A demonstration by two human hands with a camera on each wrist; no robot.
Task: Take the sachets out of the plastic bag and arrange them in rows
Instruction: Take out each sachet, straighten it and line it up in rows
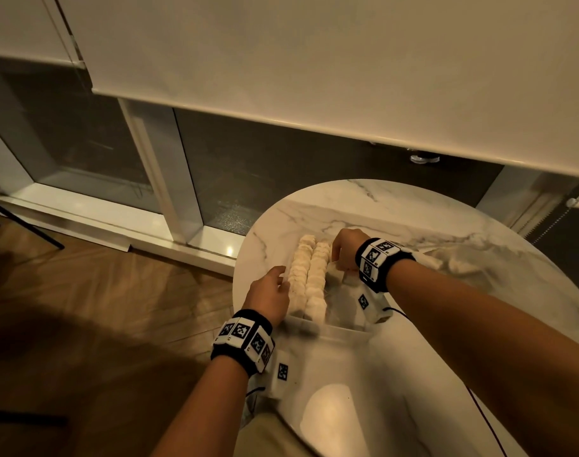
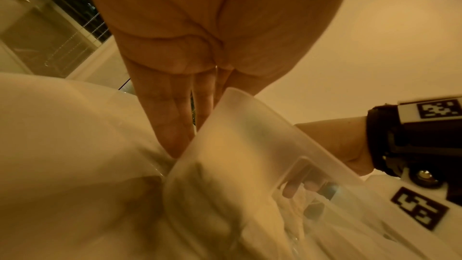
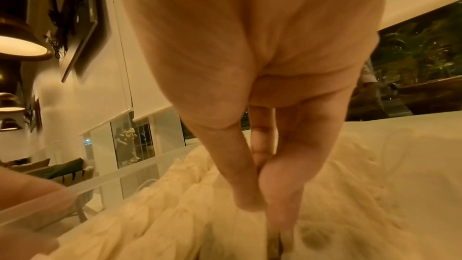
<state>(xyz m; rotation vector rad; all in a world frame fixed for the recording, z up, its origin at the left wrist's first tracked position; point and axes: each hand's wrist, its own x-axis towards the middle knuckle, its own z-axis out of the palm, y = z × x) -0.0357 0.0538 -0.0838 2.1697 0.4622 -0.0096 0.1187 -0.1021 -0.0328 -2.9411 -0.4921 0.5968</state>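
I judge the step in hand to be arranging: two rows of pale cream, puffy sachets (image 1: 309, 275) already stand side by side inside a frosted translucent plastic container (image 1: 334, 331) on the round white marble-patterned table (image 1: 364, 206), and a third row is being started on their right.

Left hand (image 1: 269, 293): fingers straight and together, held narrow. In the left wrist view the fingertips (image 2: 172, 141) lie along the outside of the container's wall, apparently steadying it. It holds nothing.

Right hand (image 1: 344, 250): reached down into the container just beside the right-hand row. In the right wrist view the thumb and fingers (image 3: 252, 201) are drawn together to a point, low among the cream sachets (image 3: 155, 215). They appear to be pinching one, though the held item is hidden below the fingertips (blur there is heavy, so I record this as probable only).

More cream sachets lie in a loose crumpled clear plastic bag (image 1: 459, 262) on the table to the right of the right wrist, near but apart from the container.

Next move, in my judgement: seat the pinched sachet upright against the second row, release it, then return to the bag for another. This calls for a light touch, as the standing rows look easily toppled.
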